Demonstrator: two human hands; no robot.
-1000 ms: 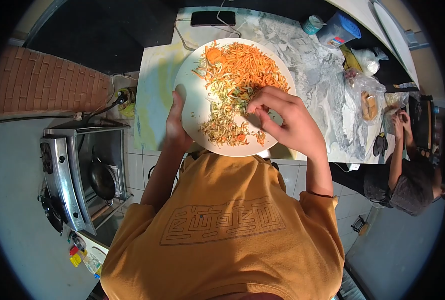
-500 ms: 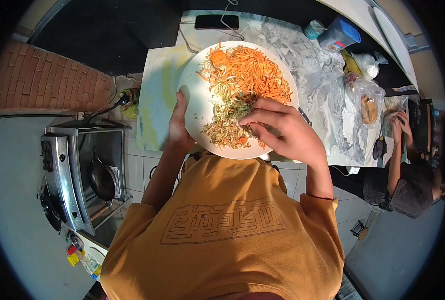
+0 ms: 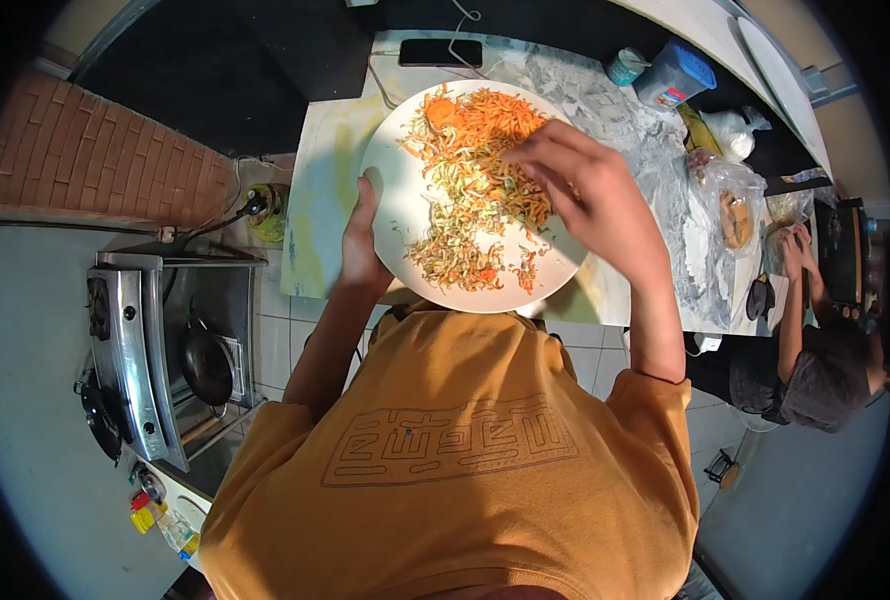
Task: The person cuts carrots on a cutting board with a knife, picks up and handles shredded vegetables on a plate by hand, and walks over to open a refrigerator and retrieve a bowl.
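Here the left hand grips the plate rim while the right hand pinches shredded vegetables.

The right hand hides part of the shredded carrot; its fingertips blur.

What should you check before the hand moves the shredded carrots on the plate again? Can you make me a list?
1. Left hand steadies the white plate at its rim: ok.
2. Plate rests fully on the counter: cannot tell, its near edge reaches the counter's edge.
3. Right hand is over the shredded carrots: ok.
4. Whether the right fingers are pinching any shreds: cannot tell, the hand hides them.
5. Shreds all stay on the plate: ok, none seen on the counter.
6. Phone and its cable lie beyond the plate's far rim, clear of the hands: ok.
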